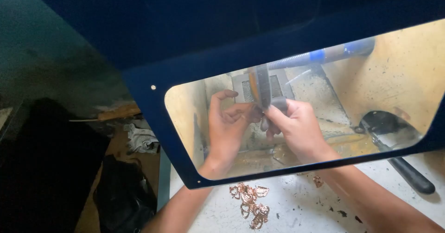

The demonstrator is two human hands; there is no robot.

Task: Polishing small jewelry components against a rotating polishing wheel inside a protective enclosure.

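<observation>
The view is dominated by a dark blue hood, and a clear shield with rounded corners is set into it. Through the shield, yellow-dusted inner walls are seen, and a grey polishing wheel is mounted upright on a shaft with a blue band. A white worktop is spread below the hood, flecked with dark specks. A black-handled tool is laid at the right, its head tucked under the shield's edge.

Both forearms are stretched under the shield. The right hand is closed around a small piece pressed at the wheel's lower edge; the piece itself is mostly hidden. The left hand is curled beside it, fingertips pinched at the same spot.

A heap of copper-coloured heart-shaped pendants is left on the worktop between the forearms, and one stray pendant is seen near the right arm.
</observation>
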